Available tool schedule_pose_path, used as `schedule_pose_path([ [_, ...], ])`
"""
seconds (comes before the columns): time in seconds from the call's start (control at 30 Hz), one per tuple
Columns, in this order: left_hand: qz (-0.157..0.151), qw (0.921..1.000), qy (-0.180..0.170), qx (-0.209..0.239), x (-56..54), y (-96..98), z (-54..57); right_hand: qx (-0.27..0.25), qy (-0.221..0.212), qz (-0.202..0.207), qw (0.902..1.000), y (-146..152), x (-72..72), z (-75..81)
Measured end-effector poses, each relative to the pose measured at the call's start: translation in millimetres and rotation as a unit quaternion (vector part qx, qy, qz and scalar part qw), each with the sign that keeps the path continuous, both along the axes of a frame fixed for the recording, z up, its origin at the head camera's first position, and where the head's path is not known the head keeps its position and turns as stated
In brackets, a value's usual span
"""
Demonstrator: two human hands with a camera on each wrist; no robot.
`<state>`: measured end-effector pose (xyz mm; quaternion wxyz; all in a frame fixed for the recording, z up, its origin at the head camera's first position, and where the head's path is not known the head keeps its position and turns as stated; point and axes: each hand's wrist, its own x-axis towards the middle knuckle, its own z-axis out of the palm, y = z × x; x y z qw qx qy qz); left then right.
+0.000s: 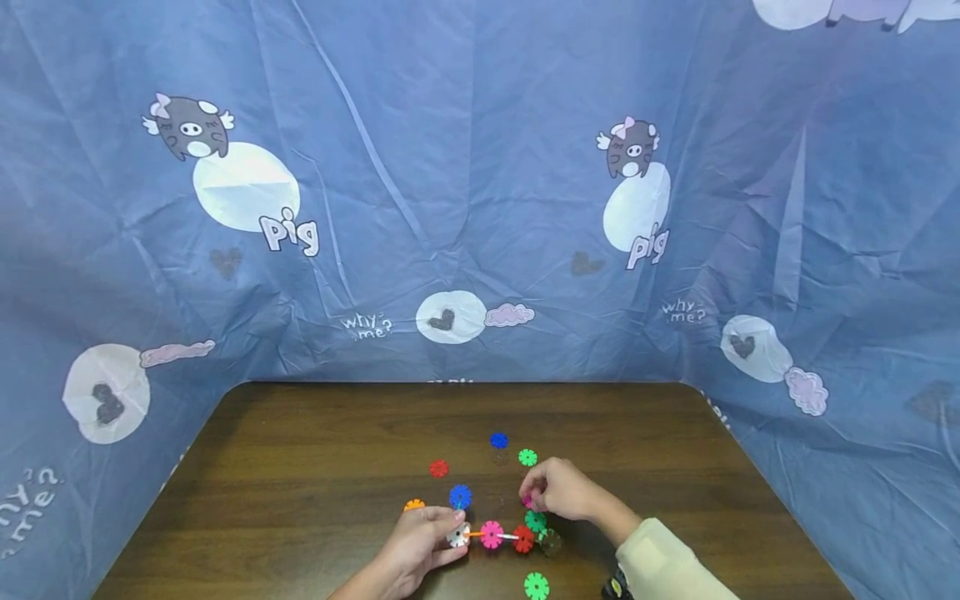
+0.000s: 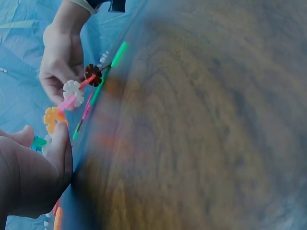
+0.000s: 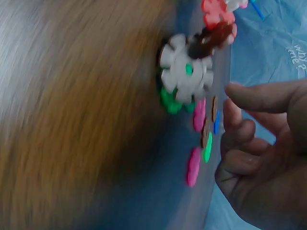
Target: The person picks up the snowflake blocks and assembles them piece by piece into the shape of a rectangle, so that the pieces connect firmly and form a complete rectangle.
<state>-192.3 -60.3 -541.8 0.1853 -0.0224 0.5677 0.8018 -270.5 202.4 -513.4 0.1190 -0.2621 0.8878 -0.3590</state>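
My left hand (image 1: 423,546) pinches a white notched disc (image 1: 459,535) between thumb and fingers, at the left end of a row of interlocked flower-shaped discs. A blue disc (image 1: 461,497) stands above the white one. Rightward the row runs through an orange disc (image 2: 53,117), a pink disc (image 1: 492,535) and a red disc (image 1: 523,539), ending by a green disc (image 1: 536,521) and a translucent brown disc (image 1: 551,543). My right hand (image 1: 562,489) is just above that end, its fingers loosely bent beside a loose pink disc (image 1: 527,501). Nothing shows between its fingertips (image 3: 235,96) in the right wrist view.
Loose discs lie on the brown wooden table (image 1: 315,450): a blue one (image 1: 499,440), a green one (image 1: 528,457), a red one (image 1: 438,468) and an orange one (image 1: 414,506). Another green disc (image 1: 536,586) lies nearest me. A blue printed curtain (image 1: 465,208) hangs behind the table.
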Motion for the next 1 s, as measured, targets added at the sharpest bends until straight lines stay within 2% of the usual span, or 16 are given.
schedule_pose_path([
  [0.07, 0.001, 1.0000, -0.001, 0.000, 0.0, 0.1, -0.4, 0.034, 0.026, 0.029, 0.9987, 5, 1.5, 1.3],
  [0.23, 0.001, 1.0000, -0.005, 0.001, -0.4, 0.1, -1.3, 0.068, 0.057, 0.088, 0.9922, 13, 4.0, 1.2],
  [0.37, -0.001, 1.0000, -0.005, 0.003, -0.8, -0.3, -1.6, 0.080, 0.069, 0.098, 0.9895, 15, 4.3, -0.3],
  [0.53, -0.005, 1.0000, -0.005, 0.004, 0.2, -1.0, -2.4, 0.084, 0.045, 0.102, 0.9903, 16, 5.9, 0.6],
  [0.83, -0.015, 0.9998, -0.008, 0.006, 4.6, -4.6, -2.7, 0.091, 0.040, 0.150, 0.9836, 17, 9.2, -1.2],
  [1.0, -0.018, 0.9998, -0.008, 0.009, 5.2, -5.2, -3.1, 0.099, 0.048, 0.162, 0.9806, 18, 10.2, -2.3],
])
